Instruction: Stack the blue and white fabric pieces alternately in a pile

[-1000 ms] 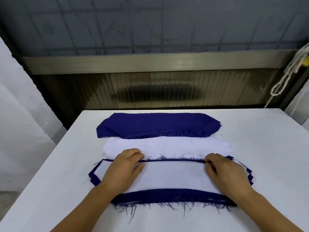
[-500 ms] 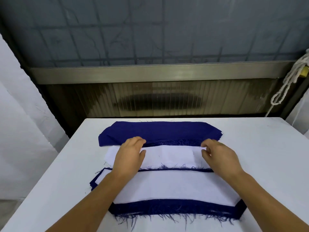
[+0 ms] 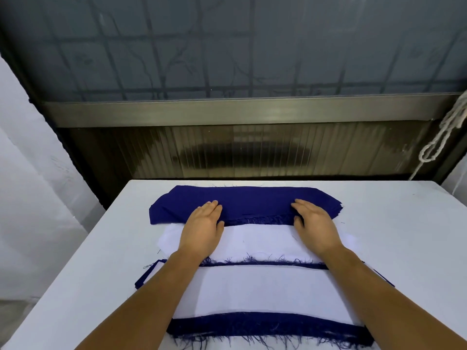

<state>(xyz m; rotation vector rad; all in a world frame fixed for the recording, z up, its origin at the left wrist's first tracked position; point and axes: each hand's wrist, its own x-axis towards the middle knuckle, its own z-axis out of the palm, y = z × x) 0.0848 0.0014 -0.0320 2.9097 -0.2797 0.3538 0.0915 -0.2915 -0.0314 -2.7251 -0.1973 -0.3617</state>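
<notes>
So the alternating pile (image 3: 265, 294) nearest me on the table (image 3: 391, 236) has a white piece on top with blue edges showing beneath it, though I cannot count its layers. Just beyond that pile lies the white stack (image 3: 252, 238), and beyond that the blue stack (image 3: 247, 203): three heaps in all, both supplies unfinished. My left hand (image 3: 202, 226) and right hand (image 3: 314, 223) lie flat, fingers straight, on the blue stack's near edge, holding nothing yet.
</notes>
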